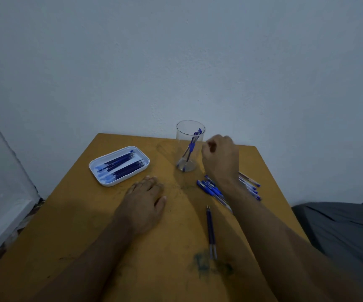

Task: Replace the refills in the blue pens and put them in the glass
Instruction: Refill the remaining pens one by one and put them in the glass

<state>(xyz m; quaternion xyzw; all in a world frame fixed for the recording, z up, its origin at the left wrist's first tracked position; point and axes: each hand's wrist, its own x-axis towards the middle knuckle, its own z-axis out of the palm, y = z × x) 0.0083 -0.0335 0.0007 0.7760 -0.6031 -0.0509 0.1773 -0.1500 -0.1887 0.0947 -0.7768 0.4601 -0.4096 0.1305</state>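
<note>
A clear glass (189,129) stands at the far edge of the wooden table (84,225) with two blue pens (191,147) leaning inside it. My right hand (221,159) hovers just right of the glass, fingers loosely curled and holding nothing. My left hand (143,201) rests flat on the table with straight fingers. A pile of blue pens (212,190) lies under my right wrist. Two loose refills (211,232) lie side by side in front of me. A white tray (102,177) at the left holds several dark blue refills (121,165).
The table stands against a pale wall (176,62). Ink stains (209,265) mark the near part of the tabletop. Grey cloth (346,232) lies off the table's right edge.
</note>
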